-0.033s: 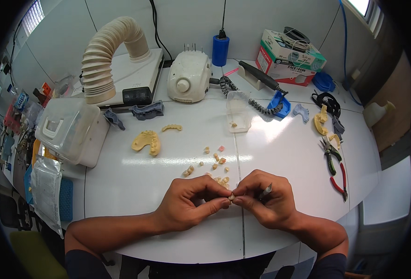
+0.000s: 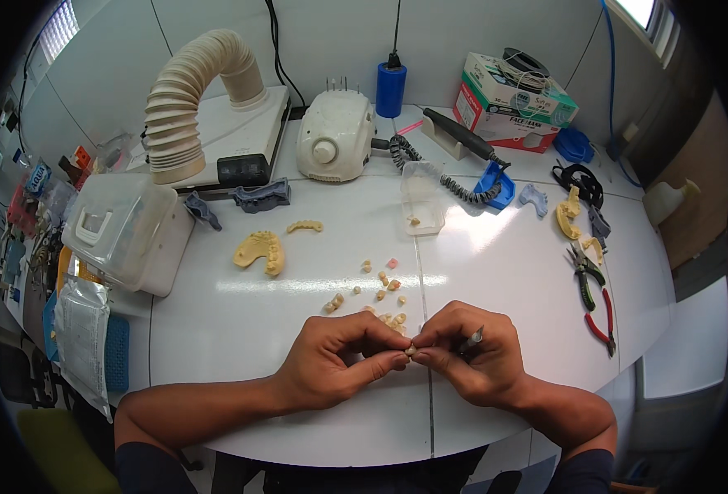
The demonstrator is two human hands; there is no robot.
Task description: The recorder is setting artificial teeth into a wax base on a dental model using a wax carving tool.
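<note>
Between the fingertips of both hands is a small tooth-coloured dental crown (image 2: 411, 350). My left hand (image 2: 331, 358) pinches it with thumb and forefinger. My right hand (image 2: 479, 354) pinches it from the other side, and a slim tool with a grey pointed tip (image 2: 472, 337) is tucked in that same hand; most of it is hidden. Just beyond my fingers lies a pile of loose tooth pieces (image 2: 395, 319), partly covered by my left hand. More single crowns (image 2: 382, 295) and a pink piece (image 2: 393, 263) lie scattered farther back.
A yellow dental cast (image 2: 261, 252) and a curved tooth strip (image 2: 304, 226) lie left of centre. At the back stand a white control box (image 2: 335, 136) and a hose (image 2: 174, 107). A handpiece (image 2: 462, 136) rests on its holder. Pliers (image 2: 586, 276) lie at right, a plastic case (image 2: 125, 230) at left.
</note>
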